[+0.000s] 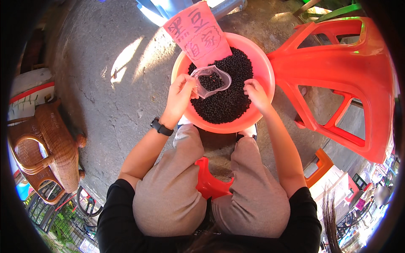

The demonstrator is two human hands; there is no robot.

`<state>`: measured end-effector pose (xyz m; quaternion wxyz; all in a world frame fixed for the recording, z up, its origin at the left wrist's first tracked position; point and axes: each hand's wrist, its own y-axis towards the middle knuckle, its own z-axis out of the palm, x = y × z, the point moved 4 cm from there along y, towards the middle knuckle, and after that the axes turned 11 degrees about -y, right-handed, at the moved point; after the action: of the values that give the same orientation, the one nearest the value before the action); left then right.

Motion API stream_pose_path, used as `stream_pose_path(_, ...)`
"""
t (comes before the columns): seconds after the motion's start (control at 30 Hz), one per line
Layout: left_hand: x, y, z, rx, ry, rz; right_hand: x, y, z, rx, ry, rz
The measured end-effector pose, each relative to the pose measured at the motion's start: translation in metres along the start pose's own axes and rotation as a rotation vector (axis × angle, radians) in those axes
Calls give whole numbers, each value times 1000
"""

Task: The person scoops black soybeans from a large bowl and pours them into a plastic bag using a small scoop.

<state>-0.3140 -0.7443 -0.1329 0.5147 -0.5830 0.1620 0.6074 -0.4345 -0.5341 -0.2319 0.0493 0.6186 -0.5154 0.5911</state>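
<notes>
A pinkish-red plastic basin (227, 128) holds a heap of black beans (218, 109) in front of my knees. My left hand (181, 91), with a black watch on its wrist, grips the edge of a clear plastic bag (205, 92) over the left part of the basin. The bag's mouth is open and black beans lie inside it. On the basin's right side my right hand (255, 95) is above the beans, its fingers curled in; whether it holds anything I cannot tell. A pink handwritten sign (205, 34) stands in the beans at the back.
A red plastic stool (335, 72) lies close to the basin's right side. A wicker chair (55, 142) is at the far left on the concrete floor (107, 123). Something blue (161, 8) is behind the sign. Between my legs shows a red plastic seat (210, 182).
</notes>
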Motion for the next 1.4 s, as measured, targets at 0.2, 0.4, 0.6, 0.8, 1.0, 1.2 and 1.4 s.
stream_pose_path(0.2, -32, -17, 9, -60, 66, 249, -12, 6, 2, -118, -189, -109)
stream_pose_path(0.4, -38, -23, 15, 3, 220, 286, 2, 3, 4, -229, -402, -167)
stream_pose_path(0.6, 55, -14, 13, 188, 300, -49, 6, 21, 12, -250, -525, -293)
stream_pose_path(0.8, 88, -17, 12, 236, 195, -97, 8, 15, 20, -330, -1026, -563)
stream_pose_path(1.0, 111, -24, 4, 235, 229, -127, -4, -5, 40, -217, -1124, -179)
stream_pose_path(1.2, 73, -16, 19, 193, 391, 192, -16, -9, 44, -139, -892, -43)
stream_pose_path(1.4, 53, 3, 48, 413, 751, 242, -16, -2, 45, -46, -706, 71)
